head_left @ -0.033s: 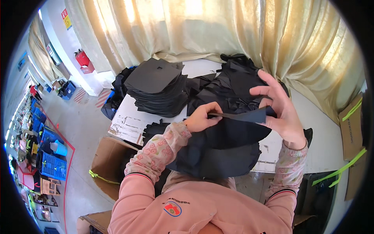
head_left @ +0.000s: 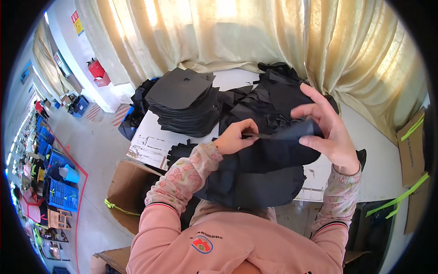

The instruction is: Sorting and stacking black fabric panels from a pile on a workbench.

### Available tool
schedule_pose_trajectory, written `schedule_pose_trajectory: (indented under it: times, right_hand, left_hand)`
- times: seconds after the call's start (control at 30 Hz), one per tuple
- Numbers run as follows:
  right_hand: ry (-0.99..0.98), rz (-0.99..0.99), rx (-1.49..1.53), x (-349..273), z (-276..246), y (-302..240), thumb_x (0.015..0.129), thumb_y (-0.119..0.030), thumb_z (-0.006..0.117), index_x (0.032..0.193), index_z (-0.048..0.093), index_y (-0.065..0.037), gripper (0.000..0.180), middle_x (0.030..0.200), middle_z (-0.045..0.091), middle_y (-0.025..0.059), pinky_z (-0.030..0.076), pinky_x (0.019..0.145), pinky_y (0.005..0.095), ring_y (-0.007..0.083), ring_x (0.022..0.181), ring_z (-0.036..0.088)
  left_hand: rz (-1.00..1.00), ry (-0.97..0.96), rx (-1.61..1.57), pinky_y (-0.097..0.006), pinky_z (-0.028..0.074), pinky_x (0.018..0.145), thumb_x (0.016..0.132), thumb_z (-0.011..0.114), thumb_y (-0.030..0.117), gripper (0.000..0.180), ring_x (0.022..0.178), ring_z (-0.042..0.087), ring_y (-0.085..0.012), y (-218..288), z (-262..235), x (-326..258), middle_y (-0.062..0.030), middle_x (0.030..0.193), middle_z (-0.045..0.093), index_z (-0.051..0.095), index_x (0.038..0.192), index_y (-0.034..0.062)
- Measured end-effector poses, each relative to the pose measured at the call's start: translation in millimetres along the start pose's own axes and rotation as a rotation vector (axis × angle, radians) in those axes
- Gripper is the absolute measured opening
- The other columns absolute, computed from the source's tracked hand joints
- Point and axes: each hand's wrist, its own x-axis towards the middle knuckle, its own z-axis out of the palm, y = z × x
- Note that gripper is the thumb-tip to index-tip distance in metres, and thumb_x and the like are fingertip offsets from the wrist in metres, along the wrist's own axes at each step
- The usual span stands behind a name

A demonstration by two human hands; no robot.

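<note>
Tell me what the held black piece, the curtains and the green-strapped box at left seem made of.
Black piece: perhaps matte fabric or thin foam, since it curls.
Curtains: likely sheeny cloth, hanging in folds.
Box: probably matte cardboard; brown, flat panels.

Pink top [head_left: 260, 237], sheer floral-print oversleeves [head_left: 185, 171]
</note>
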Motion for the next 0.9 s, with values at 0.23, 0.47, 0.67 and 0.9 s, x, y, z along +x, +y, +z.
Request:
schedule_pose_trajectory:
  times: [0.23, 0.47, 0.67, 0.9]
  right_hand:
    - [0.190, -0.145, -0.353, -30.2, -5.5, -9.3, 0.082, 0.010, 0.056, 0.104, 0.066, 0.003, 0.026, 0.093, 0.064, 0.0050, 0.044, 0.083, 0.0218, 0.0098, 0.090, 0.059]
    - [0.486, -0.125, -0.154, -95.9, -33.4, 29.2, 0.086, -0.003, 0.064, 0.101, 0.063, 0.003, 0.016, 0.091, 0.064, 0.0072, 0.048, 0.080, 0.0251, 0.0144, 0.086, 0.063]
    - [0.553, 0.206, -0.131, -129.7, -28.5, 103.6, 0.087, -0.001, 0.063, 0.099, 0.064, 0.001, 0.012, 0.083, 0.063, -0.0017, 0.043, 0.070, 0.0190, 0.0042, 0.075, 0.054]
    - [0.554, 0.243, -0.720, -140.0, -37.9, 229.4, 0.083, -0.006, 0.068, 0.093, 0.065, 0.000, 0.012, 0.073, 0.058, 0.0051, 0.043, 0.062, 0.0262, 0.0133, 0.067, 0.055]
  left_hand:
    - [-0.062, 0.064, 0.426, -0.031, 0.050, 0.074, 0.081, 0.069, 0.008, 0.021, 0.079, 0.064, -0.0193, -17.4, -42.2, -46.2, -0.0122, 0.084, 0.066, 0.065, 0.101, 0.0025]
    - [-0.366, -0.048, 0.607, -0.030, 0.041, 0.058, 0.079, 0.073, 0.017, 0.025, 0.063, 0.048, -0.0107, -29.0, -144.1, -155.4, -0.0100, 0.065, 0.055, 0.062, 0.088, -0.0024]
    - [-0.831, -0.156, 0.499, -0.029, 0.038, 0.056, 0.077, 0.077, 0.022, 0.030, 0.058, 0.043, -0.0098, 4.2, -195.9, -210.1, -0.0062, 0.055, 0.049, 0.064, 0.076, -0.0044]
    - [-0.907, -0.213, 0.625, -0.034, 0.043, 0.063, 0.075, 0.079, 0.030, 0.036, 0.063, 0.051, -0.0148, -92.3, -192.1, -202.2, -0.0079, 0.062, 0.059, 0.068, 0.085, -0.0036]
